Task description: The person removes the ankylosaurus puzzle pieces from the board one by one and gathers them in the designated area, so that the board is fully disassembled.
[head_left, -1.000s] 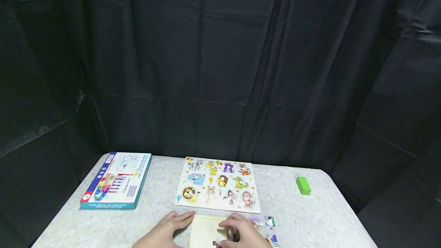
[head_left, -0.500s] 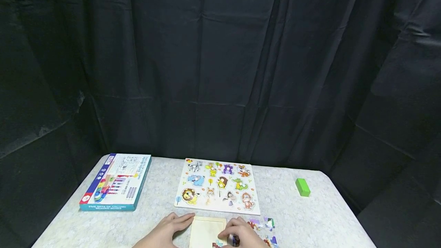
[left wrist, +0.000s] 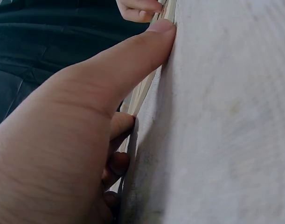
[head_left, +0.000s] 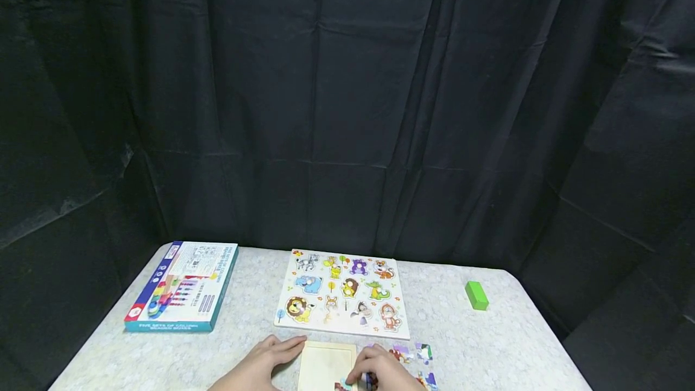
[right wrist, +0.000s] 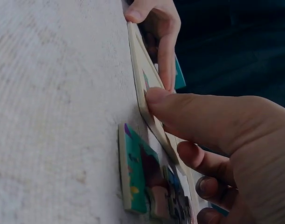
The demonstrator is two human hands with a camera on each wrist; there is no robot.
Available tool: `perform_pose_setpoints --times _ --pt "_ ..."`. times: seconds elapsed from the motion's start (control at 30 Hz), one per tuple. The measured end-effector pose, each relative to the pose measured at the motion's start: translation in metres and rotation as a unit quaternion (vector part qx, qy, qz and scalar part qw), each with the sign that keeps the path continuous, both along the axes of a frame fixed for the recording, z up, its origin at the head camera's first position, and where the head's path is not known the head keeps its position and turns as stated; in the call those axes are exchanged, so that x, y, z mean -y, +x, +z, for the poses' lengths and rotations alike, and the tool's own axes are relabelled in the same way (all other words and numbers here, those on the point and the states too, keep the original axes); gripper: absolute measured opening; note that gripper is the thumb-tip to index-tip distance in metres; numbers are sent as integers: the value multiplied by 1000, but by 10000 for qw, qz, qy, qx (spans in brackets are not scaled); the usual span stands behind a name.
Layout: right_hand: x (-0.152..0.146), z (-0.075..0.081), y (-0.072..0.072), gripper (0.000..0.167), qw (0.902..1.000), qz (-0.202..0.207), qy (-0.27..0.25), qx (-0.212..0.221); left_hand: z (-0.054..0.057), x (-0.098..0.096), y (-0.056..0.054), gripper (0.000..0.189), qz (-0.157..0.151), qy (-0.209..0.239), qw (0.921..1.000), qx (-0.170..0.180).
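Note:
A pale wooden puzzle tray (head_left: 320,362) lies at the bottom of the head view, its near part cut off. At its left side my left hand (head_left: 263,362) rests with index finger and thumb spread, touching the tray's edge. My right hand (head_left: 380,368) is at the tray's right side, fingers bent, pinching a small teal puzzle piece (head_left: 347,382) beside a reddish piece (head_left: 340,386) inside the tray. In the right wrist view the thumb covers most of that piece. Several loose jigsaw pieces (head_left: 425,352) lie right of the tray, partly behind the right hand.
Behind the tray lies a white animal puzzle board (head_left: 320,303). A flat box with a teal side (head_left: 184,288) is at the left of the table. Toward the right stands a green block (head_left: 476,295). Black cloth (head_left: 347,107) hangs around the table's back and sides.
My right hand's fingers have drawn closer together and moved slightly toward the tray's near right area, shifting the teal piece a little. The left hand stays in place.

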State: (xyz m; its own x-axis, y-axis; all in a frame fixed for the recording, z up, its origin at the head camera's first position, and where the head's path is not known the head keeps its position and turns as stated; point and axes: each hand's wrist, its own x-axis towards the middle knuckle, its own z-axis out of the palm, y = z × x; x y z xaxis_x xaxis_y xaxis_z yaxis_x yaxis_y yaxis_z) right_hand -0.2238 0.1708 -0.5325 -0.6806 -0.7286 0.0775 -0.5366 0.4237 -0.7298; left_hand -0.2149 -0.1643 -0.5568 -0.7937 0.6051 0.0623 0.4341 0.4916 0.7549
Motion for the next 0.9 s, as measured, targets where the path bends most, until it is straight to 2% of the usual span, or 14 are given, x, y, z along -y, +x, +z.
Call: perform_pose_setpoints --times 0.2,0.27,0.4,0.5,0.7,0.9 --pt "4 -1 0 16 9990 146 142 -394 0 0 0 95 -1 61 9999 83" --pt "7 1 1 17 9991 92 173 -368 -1 0 0 95 14 72 9999 130" --pt "10 1 2 16 9975 12 291 -640 -1 0 0 95 17 70 9999 127" --pt "11 1 3 16 9974 -24 255 -667 0 0 0 95 42 73 9998 171" --pt "15 -1 3 15 9989 -135 73 -440 0 0 0 95 18 23 10000 36" --pt "19 1 8 14 9991 -400 -101 57 -1 0 0 93 -87 -2 9999 -147"
